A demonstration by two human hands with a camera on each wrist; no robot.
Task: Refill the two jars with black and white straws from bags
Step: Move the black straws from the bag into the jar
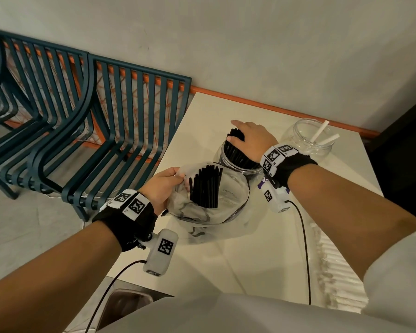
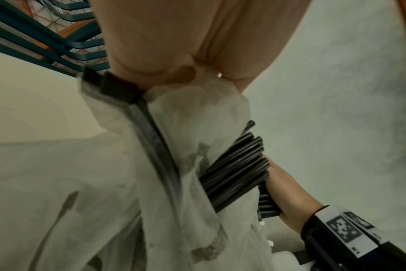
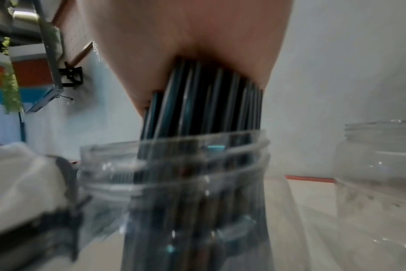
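A clear jar (image 1: 235, 162) packed with black straws (image 1: 233, 150) stands mid-table. My right hand (image 1: 247, 138) lies flat on the straw tops, fingers straight; in the right wrist view the palm (image 3: 186, 36) presses down on the straws (image 3: 204, 102) inside the jar (image 3: 174, 174). My left hand (image 1: 173, 179) pinches the rim of a translucent bag (image 1: 226, 212) that holds more black straws (image 1: 205, 186), just in front of that jar. The left wrist view shows the fingers (image 2: 151, 60) gripping the bag (image 2: 127, 183). A second clear jar (image 1: 300, 135) at the back right holds two white straws (image 1: 320, 132).
A bag of white straws (image 1: 334, 272) lies at the table's right front. Dark teal slatted chairs (image 1: 94, 131) stand left of the table (image 1: 250, 260), against the wall. A metal bin (image 1: 127, 301) sits below the near edge. Wrist-camera cables (image 1: 304, 236) trail over the table.
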